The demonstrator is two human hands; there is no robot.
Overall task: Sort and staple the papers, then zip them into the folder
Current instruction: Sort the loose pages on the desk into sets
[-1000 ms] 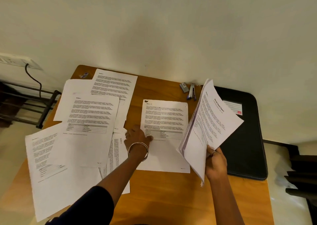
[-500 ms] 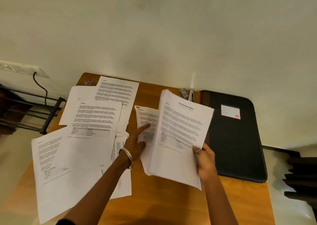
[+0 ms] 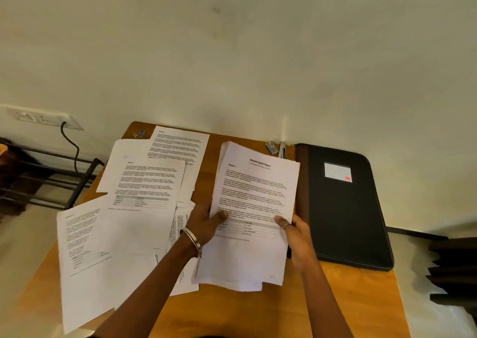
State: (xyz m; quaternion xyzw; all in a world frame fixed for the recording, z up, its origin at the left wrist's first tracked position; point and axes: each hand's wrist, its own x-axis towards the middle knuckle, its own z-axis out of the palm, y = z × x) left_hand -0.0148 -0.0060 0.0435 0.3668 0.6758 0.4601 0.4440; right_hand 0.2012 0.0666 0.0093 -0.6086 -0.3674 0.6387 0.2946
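On the desk's [image 3: 247,317] left half, loose sheets [image 3: 144,190] overlap and overhang its edge. At centre, left hand [image 3: 204,224] and right hand [image 3: 296,237] each grip the stack [image 3: 253,208], headed by a blurred title. At right, black folder [image 3: 346,208], labelled, lies closed.

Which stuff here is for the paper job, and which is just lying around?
For the job: stack of papers held by left hand and right hand; loose sheets; stapler; black folder.
Lying about: wall socket, cable, metal rack.
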